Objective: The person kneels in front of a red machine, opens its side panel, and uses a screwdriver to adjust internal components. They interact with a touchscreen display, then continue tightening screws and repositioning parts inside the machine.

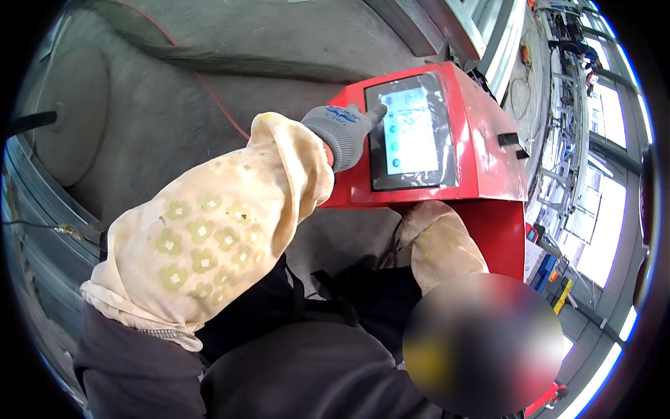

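My left hand (345,129), in a grey knit glove, reaches to the touchscreen (410,133) on a red machine cabinet (481,140). Its index finger stretches out to the upper left of the lit display, at or very near the glass; it holds nothing. A cream sleeve cover with flower prints (202,237) wraps that forearm. The lit display is white and pale blue, with a column of round blue icons along its left side. On my right arm a similar sleeve cover (443,244) runs up under the cabinet's front, and the right hand is hidden there.
Grey metal beams (467,28) lie beyond the cabinet. An orange cable (216,98) crosses the grey floor on the left. At right are metal racks (555,153) and tools with blue and yellow parts (555,283). A blurred disc covers the lower right.
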Motion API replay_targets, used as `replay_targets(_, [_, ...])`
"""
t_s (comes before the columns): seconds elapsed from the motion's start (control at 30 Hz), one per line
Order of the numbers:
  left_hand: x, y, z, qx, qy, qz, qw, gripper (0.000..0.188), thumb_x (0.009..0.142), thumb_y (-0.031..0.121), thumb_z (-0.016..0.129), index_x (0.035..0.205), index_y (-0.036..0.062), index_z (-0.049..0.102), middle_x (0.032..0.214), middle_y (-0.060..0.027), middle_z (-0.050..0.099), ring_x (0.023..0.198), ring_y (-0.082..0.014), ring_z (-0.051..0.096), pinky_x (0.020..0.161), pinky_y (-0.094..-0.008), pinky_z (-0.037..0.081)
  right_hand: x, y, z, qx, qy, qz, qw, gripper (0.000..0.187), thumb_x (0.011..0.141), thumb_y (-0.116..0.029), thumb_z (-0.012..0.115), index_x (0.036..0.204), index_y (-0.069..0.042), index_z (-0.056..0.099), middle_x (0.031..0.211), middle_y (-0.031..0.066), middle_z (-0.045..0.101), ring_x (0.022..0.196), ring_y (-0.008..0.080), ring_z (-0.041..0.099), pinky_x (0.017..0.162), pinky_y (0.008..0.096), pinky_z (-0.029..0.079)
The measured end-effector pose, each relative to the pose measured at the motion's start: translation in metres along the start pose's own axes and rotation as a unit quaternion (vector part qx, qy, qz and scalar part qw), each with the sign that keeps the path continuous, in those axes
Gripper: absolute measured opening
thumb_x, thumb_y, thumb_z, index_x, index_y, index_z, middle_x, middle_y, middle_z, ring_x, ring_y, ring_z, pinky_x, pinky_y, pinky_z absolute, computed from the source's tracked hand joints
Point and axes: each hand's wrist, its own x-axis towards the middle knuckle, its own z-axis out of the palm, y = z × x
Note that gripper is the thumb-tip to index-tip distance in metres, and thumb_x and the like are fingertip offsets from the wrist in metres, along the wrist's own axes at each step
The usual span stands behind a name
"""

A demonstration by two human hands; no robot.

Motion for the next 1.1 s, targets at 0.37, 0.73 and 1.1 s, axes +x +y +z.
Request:
replay_targets(0.37, [0.023, 0.015, 0.034, 0.044, 0.144, 0.031, 0.988, 0.070, 0.082, 0.014, 0.053, 0.149, 0.0193, 0.032, 0.132, -0.0210, 0.049, 0.112, -0.0410, 0.055, 0.095, -0.0433, 0.046, -0.069, -0.039, -0.003, 0.031, -0.124, 0.127, 0.984, 0.041, 0.088, -0.025, 0.056, 0.123, -0.004, 0.056, 0.121, 0.0156, 0.056, 0.111, 0.0315, 0.055, 0.095, 0.0430, 0.046])
replay_targets(0.73, [0.044, 0.014, 0.044, -0.051, 0.135, -0.005, 0.990, 0.068, 0.078, 0.004, 0.048, 0.145, 0.0169, 0.043, 0.130, -0.0194, 0.057, 0.114, -0.0320, 0.059, 0.097, -0.0342, 0.045, -0.144, -0.100, -0.062, 0.477, -0.139, 0.062, 0.866, 0.037, 0.081, -0.023, 0.069, 0.110, -0.003, 0.059, 0.100, 0.0175, 0.064, 0.097, 0.0358, 0.062, 0.085, 0.0439, 0.051])
replay_targets(1.1, [0.054, -0.003, 0.055, -0.161, 0.135, 0.014, 0.978, 0.069, 0.079, -0.006, 0.049, 0.146, 0.0086, 0.041, 0.126, -0.0171, 0.059, 0.105, -0.0208, 0.060, 0.088, -0.0296, 0.048, -0.157, -0.097, -0.087, 0.451, -0.081, 0.019, 0.889, 0.033, 0.080, -0.023, 0.068, 0.104, -0.002, 0.059, 0.093, 0.0147, 0.065, 0.091, 0.0332, 0.065, 0.081, 0.0424, 0.052])
